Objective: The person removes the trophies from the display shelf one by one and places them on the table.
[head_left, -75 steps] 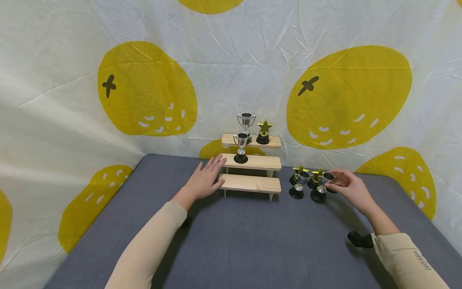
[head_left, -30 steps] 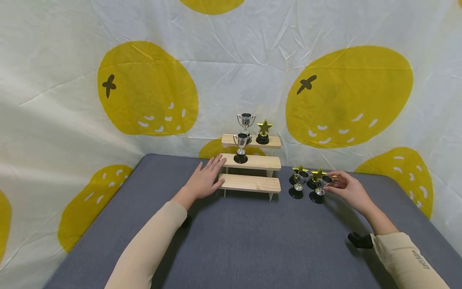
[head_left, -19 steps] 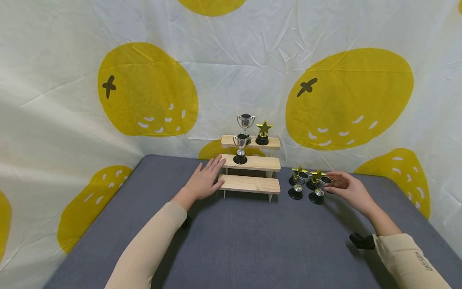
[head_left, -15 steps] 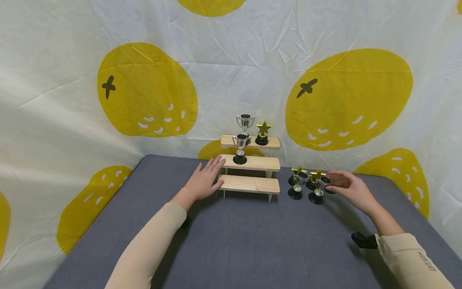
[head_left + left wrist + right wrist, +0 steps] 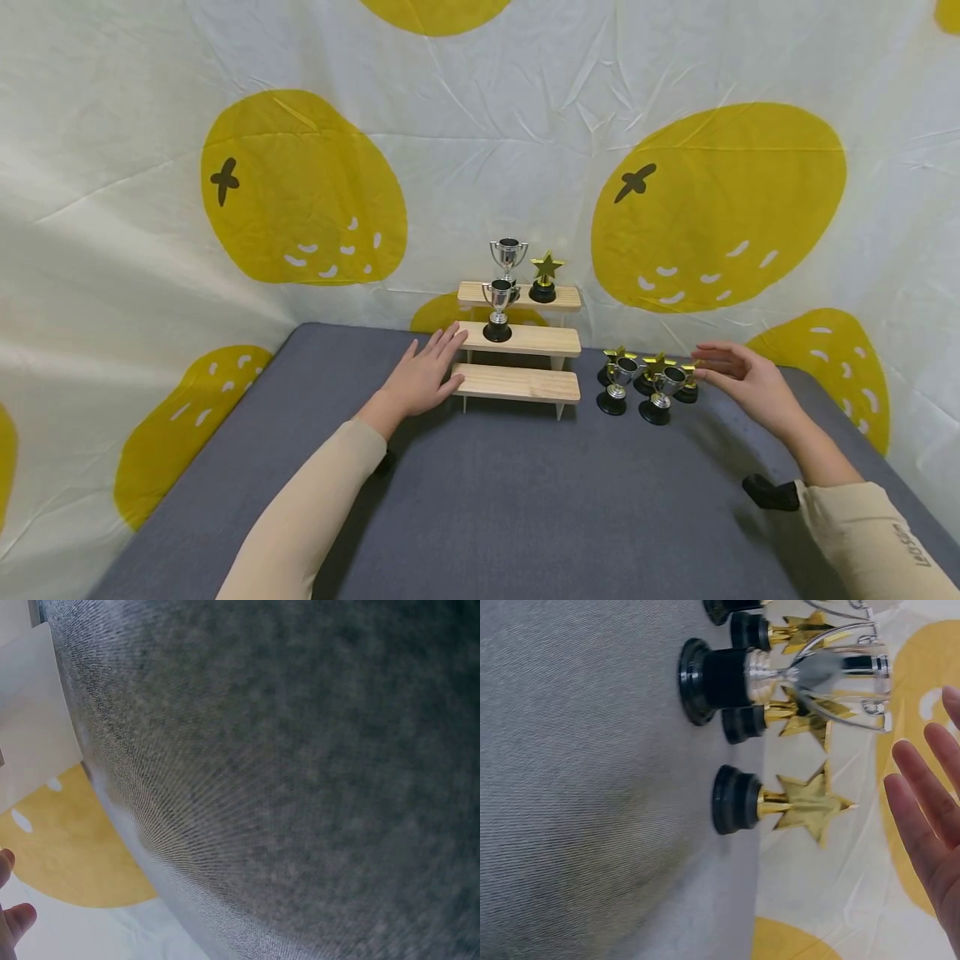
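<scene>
Fingers extended, my left hand [image 5: 420, 379] rests at the left ends of a three-step wooden display stand [image 5: 517, 383]. On its middle step stands a silver cup trophy [image 5: 498, 310]; the top step holds another silver cup trophy [image 5: 509, 250] and a gold star trophy [image 5: 547, 268]. My right hand [image 5: 750, 390], holding nothing, is just right of a gold star trophy [image 5: 687, 390] on the table. In the right wrist view its loosely spread fingers are apart from this star trophy [image 5: 737, 799]. Beside it stands a silver cup trophy [image 5: 660, 400] with a black base.
Left in the same group are another silver cup trophy [image 5: 615, 392] and two more gold star trophies behind. All stand upright on the grey table [image 5: 525, 500]. A white cloth with yellow fruit shapes [image 5: 720, 208] hangs behind the table.
My right hand has drawn away to the right from the front right silver cup trophy, uncovering the rightmost star trophy. The left hand has stayed at the stand.
</scene>
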`<state>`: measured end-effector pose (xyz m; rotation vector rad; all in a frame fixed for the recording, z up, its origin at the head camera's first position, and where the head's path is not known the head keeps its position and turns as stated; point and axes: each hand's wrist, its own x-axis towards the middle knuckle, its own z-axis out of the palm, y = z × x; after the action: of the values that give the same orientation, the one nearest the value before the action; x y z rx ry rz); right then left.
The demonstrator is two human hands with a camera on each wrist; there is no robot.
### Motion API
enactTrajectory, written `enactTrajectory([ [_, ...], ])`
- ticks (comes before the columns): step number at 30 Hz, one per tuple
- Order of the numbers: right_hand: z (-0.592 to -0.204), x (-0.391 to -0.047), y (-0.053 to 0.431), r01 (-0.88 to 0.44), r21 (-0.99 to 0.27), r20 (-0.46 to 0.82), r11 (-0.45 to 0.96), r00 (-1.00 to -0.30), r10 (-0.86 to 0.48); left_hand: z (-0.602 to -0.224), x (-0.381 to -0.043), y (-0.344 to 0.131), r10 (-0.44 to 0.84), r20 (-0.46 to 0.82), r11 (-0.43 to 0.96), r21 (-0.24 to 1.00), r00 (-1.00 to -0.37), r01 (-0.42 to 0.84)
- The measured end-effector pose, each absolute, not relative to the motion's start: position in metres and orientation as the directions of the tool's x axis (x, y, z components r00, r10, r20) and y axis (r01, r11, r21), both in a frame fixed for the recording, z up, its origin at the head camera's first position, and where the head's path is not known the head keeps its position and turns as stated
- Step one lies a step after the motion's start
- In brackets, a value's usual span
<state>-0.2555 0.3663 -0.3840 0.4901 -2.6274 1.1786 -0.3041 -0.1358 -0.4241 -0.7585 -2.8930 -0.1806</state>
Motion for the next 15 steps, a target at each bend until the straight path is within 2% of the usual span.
enactTrajectory([
  [15,-0.354,-0.264,0.348,-0.491,-0.632,0.415,0.599,-0.868,-0.272,-0.424,-0.305,-0.135,0.479,0.162,0.866,0.074,-0.863,0.495],
])
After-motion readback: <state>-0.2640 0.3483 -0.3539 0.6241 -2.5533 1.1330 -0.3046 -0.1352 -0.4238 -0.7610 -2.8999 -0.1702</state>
